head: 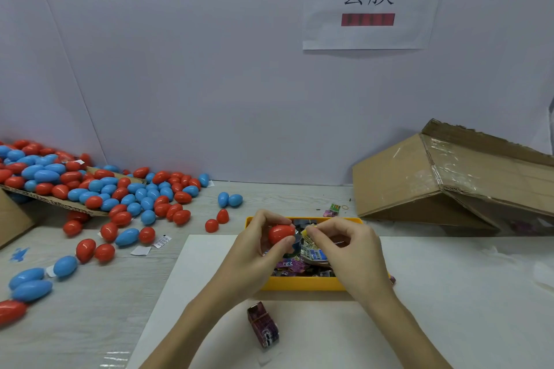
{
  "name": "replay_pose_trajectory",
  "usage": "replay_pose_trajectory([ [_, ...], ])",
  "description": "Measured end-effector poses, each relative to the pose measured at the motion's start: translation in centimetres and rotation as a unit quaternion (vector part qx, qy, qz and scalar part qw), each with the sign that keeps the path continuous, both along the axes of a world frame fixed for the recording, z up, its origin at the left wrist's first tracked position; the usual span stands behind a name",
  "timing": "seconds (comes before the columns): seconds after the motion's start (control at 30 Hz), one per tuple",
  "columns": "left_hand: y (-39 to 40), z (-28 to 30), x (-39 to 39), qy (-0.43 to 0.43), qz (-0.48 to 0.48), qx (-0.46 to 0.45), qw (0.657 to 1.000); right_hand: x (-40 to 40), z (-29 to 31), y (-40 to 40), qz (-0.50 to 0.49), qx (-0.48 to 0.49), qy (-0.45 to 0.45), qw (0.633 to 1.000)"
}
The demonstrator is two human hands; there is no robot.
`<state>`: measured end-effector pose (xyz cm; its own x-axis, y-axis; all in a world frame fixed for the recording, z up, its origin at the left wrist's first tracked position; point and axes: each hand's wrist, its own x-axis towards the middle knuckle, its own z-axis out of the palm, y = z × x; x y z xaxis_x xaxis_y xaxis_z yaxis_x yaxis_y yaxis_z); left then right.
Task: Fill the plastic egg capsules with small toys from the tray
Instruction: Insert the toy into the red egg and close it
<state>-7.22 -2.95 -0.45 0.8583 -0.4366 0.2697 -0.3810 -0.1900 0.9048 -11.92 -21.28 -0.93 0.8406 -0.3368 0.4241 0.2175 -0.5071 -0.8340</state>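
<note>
A person's two bare hands work above a shallow yellow plastic tray [302,283] that sits at the far edge of a white sheet of paper [419,293] on a pale wood-grain table [90,308]. The left hand [254,252] grips a red plastic egg capsule [280,234], fingers curled over its top and thumb pressed against its lower side, holding it over the tray's left part. The right hand [347,249] pinches a small yellow-tipped item [308,231] between thumb and forefinger, right next to the red egg; what the item is cannot be told. The tray holds a jumble of small wrapped toys and printed packets [302,263], mostly purple and blue.

On the paper, nearer the person than the tray, lies a small bundle of purple printed cards [263,325]. To the left, a large heap of red and blue plastic eggs [99,192] spills from a flattened cardboard flap [54,199] across the table. To the right, an overturned brown cardboard box [449,180] with clear tape leans against the pale wall. A white paper sign [368,0] with black characters and a red bar hangs on the wall above.
</note>
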Motion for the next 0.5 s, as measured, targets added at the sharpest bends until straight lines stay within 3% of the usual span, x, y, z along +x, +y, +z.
replay_pose_trajectory([
  [0.13, -0.3, 0.0, -0.1, 0.028, -0.01, -0.069, 0.997, 0.1, -0.1, 0.4, 0.018, 0.108, 0.003, 0.994],
  [0.5, -0.9, -0.2, -0.2, 0.036, 0.032, -0.124, 0.991, -0.2, 0.2, 1.3, 0.058, 0.249, 0.006, 0.967],
])
